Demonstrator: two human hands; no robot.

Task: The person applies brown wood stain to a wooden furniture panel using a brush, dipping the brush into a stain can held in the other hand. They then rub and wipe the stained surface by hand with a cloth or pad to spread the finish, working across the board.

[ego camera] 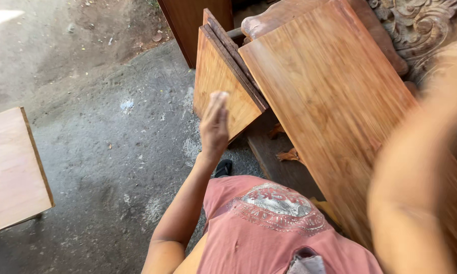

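Blurring hides the right hand, so its grip cannot be told. The left hand [214, 124] is held open-fingered before a small wooden panel [221, 83], contact unclear.

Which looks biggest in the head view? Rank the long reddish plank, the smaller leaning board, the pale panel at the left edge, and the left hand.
1. Long reddish plank
2. Pale panel and smaller leaning board: look alike, and the panel is cut off by the frame
3. Left hand
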